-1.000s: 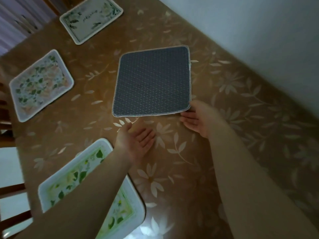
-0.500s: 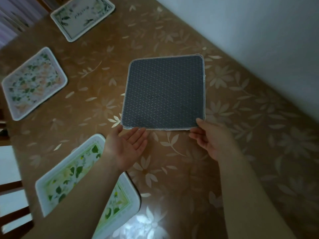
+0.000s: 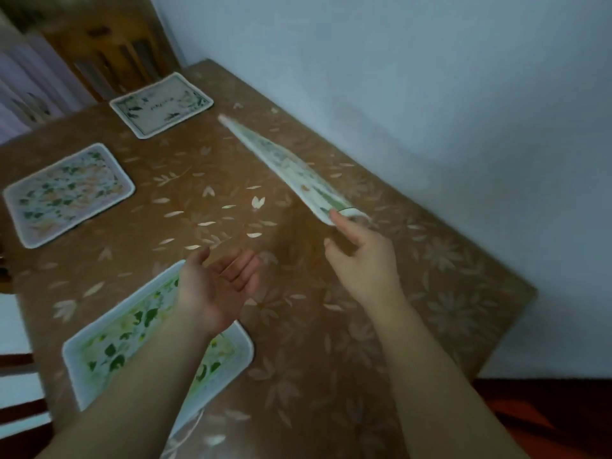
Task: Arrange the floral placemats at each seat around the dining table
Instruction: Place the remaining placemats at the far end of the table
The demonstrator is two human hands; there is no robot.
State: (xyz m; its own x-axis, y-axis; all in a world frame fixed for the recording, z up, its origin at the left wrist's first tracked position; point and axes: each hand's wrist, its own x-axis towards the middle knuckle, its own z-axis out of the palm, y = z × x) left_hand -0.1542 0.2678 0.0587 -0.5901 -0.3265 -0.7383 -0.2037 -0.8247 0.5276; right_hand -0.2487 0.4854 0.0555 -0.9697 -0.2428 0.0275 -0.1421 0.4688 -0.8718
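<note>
**Fourth placemat in hand as table setting nears its end**

A person's right hand [image 3: 359,256] pinches the near corner of a floral placemat [image 3: 291,170] between thumb and fingers, holding it tilted on edge above the brown flower-patterned table [image 3: 331,376], on the side nearest the wall [image 3: 430,94]. The left hand [image 3: 220,286] hovers open, palm up, gripping nothing. Three other mats lie flat in their places: a green-leaf mat [image 3: 109,352] under the left forearm, a pink-and-green mat [image 3: 68,193] along the left edge, and a mat with lettering [image 3: 162,104] at the far end, in front of a wooden chair [image 3: 109,58]. Judging by the layout, three seats are done. The held mat has yet to be laid flat, print upward, and squared to the wall-side edge.
</note>
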